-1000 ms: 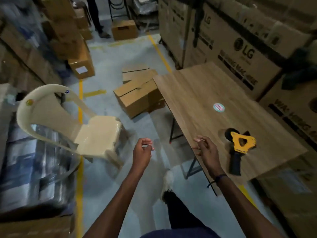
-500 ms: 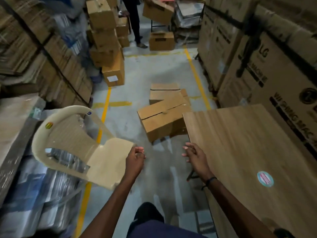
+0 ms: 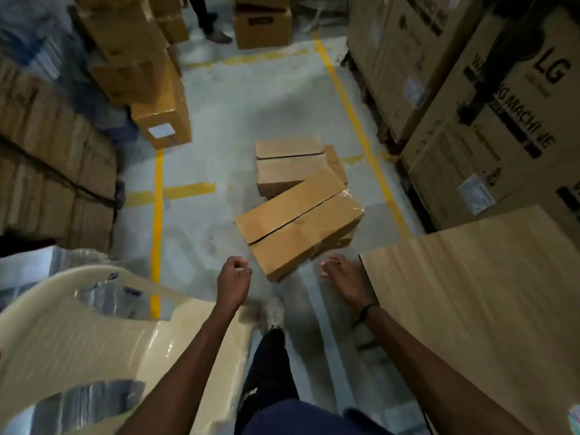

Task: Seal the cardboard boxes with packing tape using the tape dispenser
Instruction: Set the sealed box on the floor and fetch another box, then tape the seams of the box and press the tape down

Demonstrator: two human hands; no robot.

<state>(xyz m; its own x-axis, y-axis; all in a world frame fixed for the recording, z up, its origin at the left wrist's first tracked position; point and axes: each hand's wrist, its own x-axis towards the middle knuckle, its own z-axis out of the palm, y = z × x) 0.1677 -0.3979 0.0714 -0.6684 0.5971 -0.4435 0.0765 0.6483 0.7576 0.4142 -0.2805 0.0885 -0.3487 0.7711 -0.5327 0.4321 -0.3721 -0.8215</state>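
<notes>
Two brown cardboard boxes lie on the grey floor ahead of me. The nearer box (image 3: pixel 299 222) sits at an angle with its top flaps meeting along a dark seam. Another box (image 3: pixel 290 164) lies just behind it. My left hand (image 3: pixel 233 282) hangs in the air short of the near box, fingers curled, holding nothing. Beside the corner of the wooden table (image 3: pixel 470 302) my right hand (image 3: pixel 340 279) reaches forward, fingers loosely bent and empty. The tape dispenser is out of view.
A cream plastic chair (image 3: pixel 94 334) stands close on my left. Stacked cartons (image 3: pixel 138 67) line the left side and large LG cartons (image 3: pixel 502 114) the right. Yellow floor lines (image 3: pixel 157 215) mark the aisle. A person's feet (image 3: pixel 216 34) show at the far end.
The view swung away from the table and dispenser toward the floor boxes, which now lie much closer. Both hands have stayed empty and moved forward with me.
</notes>
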